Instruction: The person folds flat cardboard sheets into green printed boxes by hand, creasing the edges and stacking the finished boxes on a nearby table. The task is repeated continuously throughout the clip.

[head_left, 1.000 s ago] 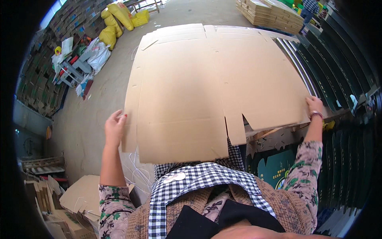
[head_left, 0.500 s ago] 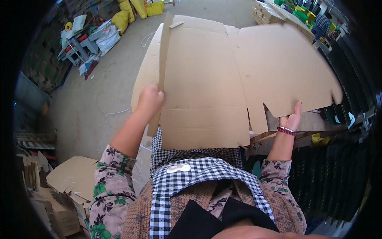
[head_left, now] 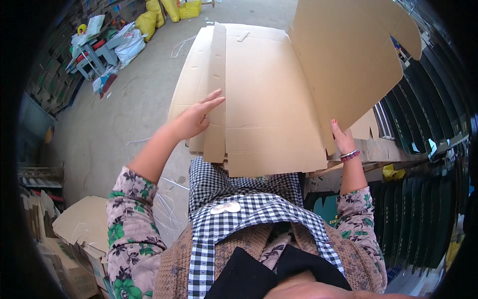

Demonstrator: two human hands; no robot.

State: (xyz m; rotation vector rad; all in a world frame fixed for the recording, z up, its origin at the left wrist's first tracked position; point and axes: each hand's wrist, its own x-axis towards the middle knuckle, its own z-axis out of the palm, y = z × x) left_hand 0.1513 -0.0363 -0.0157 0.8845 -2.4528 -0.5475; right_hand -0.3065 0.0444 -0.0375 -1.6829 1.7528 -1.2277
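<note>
A large brown cardboard box blank (head_left: 271, 94) lies in front of me on a stack of similar sheets. Its wide right panel (head_left: 348, 55) is folded up along a crease. My right hand (head_left: 343, 138) holds that panel by its near edge, the thumb on the inner face and the other fingers mostly hidden behind. At the left, a narrow flap (head_left: 217, 65) is partly folded along its crease. My left hand (head_left: 199, 117) rests at this flap with fingers stretched out, gripping nothing. On the blank's far end sits a small loose cardboard strip (head_left: 243, 36).
Dark green panels (head_left: 413, 214) stand in rows on the right, beside the wooden table edge (head_left: 383, 152). More cardboard (head_left: 82, 222) is piled at lower left. White straps (head_left: 167, 204) lie on the floor. Yellow sacks (head_left: 147, 25) and a grey bench (head_left: 97, 55) stand far left.
The right panel has swung up from nearly flat, my right hand moving left with it. My left hand has loosened from the left flap's edge, its fingers now extended. The flap leans lower.
</note>
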